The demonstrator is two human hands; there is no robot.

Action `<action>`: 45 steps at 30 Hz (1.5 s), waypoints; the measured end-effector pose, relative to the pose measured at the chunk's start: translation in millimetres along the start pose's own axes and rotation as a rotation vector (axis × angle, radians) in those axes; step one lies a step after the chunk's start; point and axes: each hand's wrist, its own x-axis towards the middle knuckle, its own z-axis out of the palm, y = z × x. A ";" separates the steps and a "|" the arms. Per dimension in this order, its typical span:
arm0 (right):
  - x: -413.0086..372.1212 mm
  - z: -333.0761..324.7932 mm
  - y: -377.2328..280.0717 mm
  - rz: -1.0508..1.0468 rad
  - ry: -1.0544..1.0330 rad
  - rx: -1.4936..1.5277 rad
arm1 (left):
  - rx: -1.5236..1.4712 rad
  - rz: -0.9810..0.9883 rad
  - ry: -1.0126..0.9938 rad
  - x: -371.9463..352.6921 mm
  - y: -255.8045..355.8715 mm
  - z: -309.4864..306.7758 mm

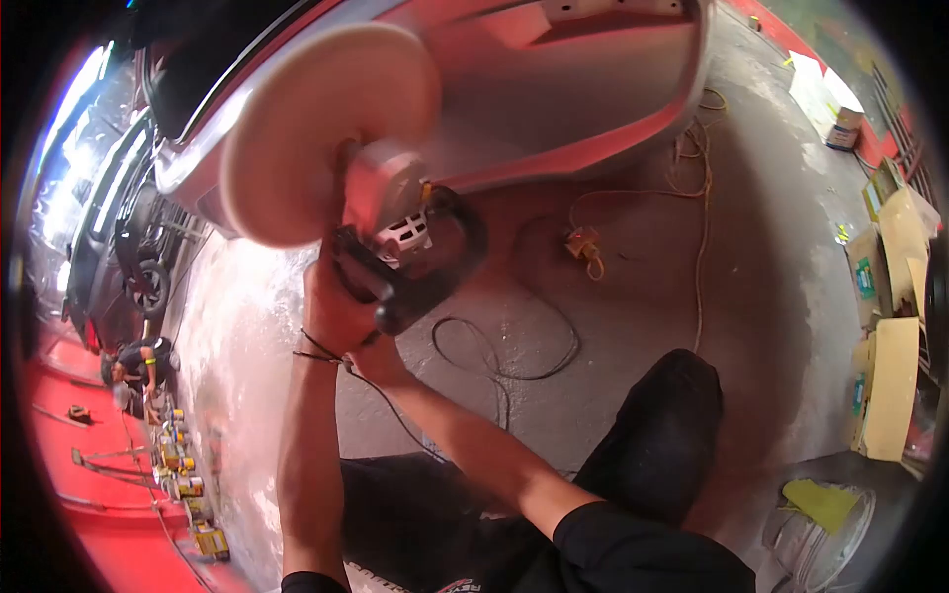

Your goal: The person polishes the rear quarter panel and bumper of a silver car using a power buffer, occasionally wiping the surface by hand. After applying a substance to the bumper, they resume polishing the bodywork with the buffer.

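Note:
I hold a power polisher (390, 222) with a large round pale pad (326, 119), its surface smeared by motion. The pad overlaps the glossy grey car panel (583, 94) in front of me. My left hand (331, 311) is wrapped round the black body and handle of the tool. Close below it, my right hand (374, 358) grips the same tool, its fingers mostly hidden behind the handle. A dark power cord (395, 410) hangs from the rear of the polisher near my wrists.
The cord loops (504, 376) on the grey floor. An orange extension cable (704, 247) with a socket block (583, 242) lies to the right. Cardboard boxes (885, 385) and a bucket (840, 524) line the right side. At left are a dark car (119, 237), a crouching person (143, 366) and several cans (178, 460).

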 end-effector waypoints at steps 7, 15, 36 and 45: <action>-13.1 -50.8 -3.5 -0.080 0.123 0.189 | 0.508 0.277 -0.136 12.3 49.2 74.6; -5.8 -131.1 -66.9 0.046 0.258 0.317 | 0.650 0.211 -0.247 39.1 112.5 178.2; -24.4 -101.9 -92.2 0.114 0.223 0.667 | 0.938 0.214 -0.322 31.9 118.6 210.7; -16.5 -169.9 -160.6 0.048 0.341 0.301 | 0.569 0.128 -0.326 61.6 123.7 237.9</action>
